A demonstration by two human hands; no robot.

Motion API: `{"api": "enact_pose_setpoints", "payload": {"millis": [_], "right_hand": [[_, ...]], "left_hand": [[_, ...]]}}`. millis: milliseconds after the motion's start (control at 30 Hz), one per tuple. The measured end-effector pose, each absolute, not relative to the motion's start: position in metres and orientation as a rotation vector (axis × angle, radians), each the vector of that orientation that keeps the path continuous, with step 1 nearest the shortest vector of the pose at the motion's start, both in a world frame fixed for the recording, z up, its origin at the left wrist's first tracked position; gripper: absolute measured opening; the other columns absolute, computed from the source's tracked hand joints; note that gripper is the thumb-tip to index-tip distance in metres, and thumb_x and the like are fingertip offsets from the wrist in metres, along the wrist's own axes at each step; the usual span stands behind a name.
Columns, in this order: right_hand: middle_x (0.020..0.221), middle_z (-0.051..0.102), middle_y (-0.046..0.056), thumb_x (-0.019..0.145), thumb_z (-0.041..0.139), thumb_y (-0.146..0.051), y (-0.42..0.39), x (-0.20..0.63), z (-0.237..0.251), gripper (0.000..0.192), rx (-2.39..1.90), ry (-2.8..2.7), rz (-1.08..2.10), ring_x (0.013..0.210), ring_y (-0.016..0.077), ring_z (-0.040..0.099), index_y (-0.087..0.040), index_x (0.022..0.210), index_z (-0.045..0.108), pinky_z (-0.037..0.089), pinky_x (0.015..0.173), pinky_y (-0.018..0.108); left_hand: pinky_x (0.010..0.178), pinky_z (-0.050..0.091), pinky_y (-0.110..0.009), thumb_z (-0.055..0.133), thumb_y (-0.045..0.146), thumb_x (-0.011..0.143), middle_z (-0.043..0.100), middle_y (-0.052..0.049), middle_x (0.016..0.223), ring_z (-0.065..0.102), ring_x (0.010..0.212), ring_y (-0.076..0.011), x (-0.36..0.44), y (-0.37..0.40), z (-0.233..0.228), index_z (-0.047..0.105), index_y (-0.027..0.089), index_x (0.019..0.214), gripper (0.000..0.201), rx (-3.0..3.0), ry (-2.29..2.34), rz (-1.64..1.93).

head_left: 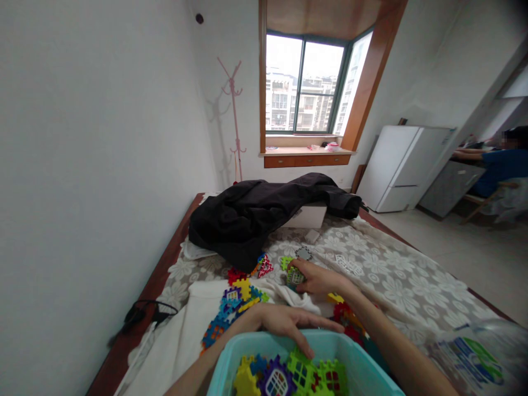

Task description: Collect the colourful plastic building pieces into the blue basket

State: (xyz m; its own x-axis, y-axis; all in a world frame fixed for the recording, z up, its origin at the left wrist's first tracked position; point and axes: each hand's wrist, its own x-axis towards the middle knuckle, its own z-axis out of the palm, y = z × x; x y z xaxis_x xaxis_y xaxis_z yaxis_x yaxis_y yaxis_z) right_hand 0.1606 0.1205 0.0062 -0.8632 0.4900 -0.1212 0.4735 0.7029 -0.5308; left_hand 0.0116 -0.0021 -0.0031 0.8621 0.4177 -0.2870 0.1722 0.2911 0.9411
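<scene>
Right hand (317, 279) pinches a green block (295, 276) (toothed edge, pale lattice face) finger-to-thumb; left hand (284, 319), fingers spread, lies across the pale-blue tub (226, 360) rim.

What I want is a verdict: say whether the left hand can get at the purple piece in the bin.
Likely yes: the left hand lies across the far rim of the turquoise bin, thumb reaching inside, and nothing visible covers the purple piece.

I'm seeing a turquoise tub (225, 352); pieces (302, 368) inside are showing lime, yellow, purple, blue. Bedspread (400, 280) is carrying pale flowers on grey-beige. Garment (235, 220) is reading black, coat stand (234, 113) pink, fridge (400, 157) white.
</scene>
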Motion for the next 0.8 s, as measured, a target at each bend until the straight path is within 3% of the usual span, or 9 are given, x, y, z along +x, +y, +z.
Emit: {"api": "enact_pose_setpoints", "payload": {"millis": [133,233,333,433,667,800], "right_hand": [[0.112,0.072,0.007,0.078,0.079,-0.025,0.136,0.165,0.006,0.031,-0.800,-2.806,0.931,0.103,0.0253,0.067,-0.020,0.108,0.071,0.052,0.096,0.033],[0.112,0.071,0.008,0.084,0.070,-0.022,0.153,0.168,0.000,0.026,-0.922,-2.652,0.859,0.104,0.0265,0.065,-0.019,0.110,0.069,0.051,0.098,0.037],[0.121,0.068,0.012,0.086,0.063,-0.018,0.169,0.171,-0.011,0.037,-1.069,-2.484,0.752,0.117,0.0307,0.060,-0.018,0.123,0.064,0.046,0.107,0.045],[0.130,0.062,0.015,0.084,0.066,-0.022,0.177,0.174,-0.025,0.052,-1.142,-2.409,0.713,0.124,0.0324,0.058,-0.016,0.136,0.058,0.043,0.111,0.046],[0.127,0.063,0.014,0.072,0.077,-0.023,0.179,0.175,-0.042,0.056,-1.159,-2.395,0.755,0.117,0.0321,0.061,-0.017,0.125,0.062,0.047,0.107,0.045],[0.133,0.063,0.012,0.069,0.074,-0.015,0.182,0.172,-0.042,0.068,-1.113,-2.377,0.799,0.126,0.0320,0.058,-0.020,0.135,0.055,0.044,0.112,0.046]], "left_hand": [[0.102,0.053,-0.048,0.093,0.039,0.062,0.055,-0.007,0.155,0.051,0.145,-0.0425,0.012,0.000,-0.003,0.040,0.029,0.163,0.113,1.295,0.520,0.186],[0.105,0.051,-0.048,0.092,0.035,0.064,0.056,-0.007,0.154,0.051,0.145,-0.0424,0.011,0.002,-0.008,0.040,0.029,0.163,0.112,1.303,0.489,0.184],[0.111,0.046,-0.052,0.092,0.037,0.063,0.056,-0.006,0.154,0.050,0.146,-0.0420,0.012,0.004,-0.018,0.038,0.032,0.163,0.114,1.290,0.487,0.167],[0.111,0.047,-0.053,0.092,0.040,0.063,0.055,-0.007,0.155,0.051,0.145,-0.0420,0.013,0.006,-0.031,0.039,0.031,0.163,0.113,1.288,0.477,0.188],[0.104,0.053,-0.047,0.092,0.042,0.064,0.062,-0.004,0.146,0.061,0.136,-0.0379,0.013,0.010,-0.047,0.043,0.035,0.160,0.108,1.297,0.453,0.218],[0.106,0.052,-0.049,0.092,0.040,0.065,0.060,-0.004,0.149,0.060,0.137,-0.0380,0.013,0.009,-0.044,0.042,0.036,0.161,0.108,1.285,0.470,0.187]]}}
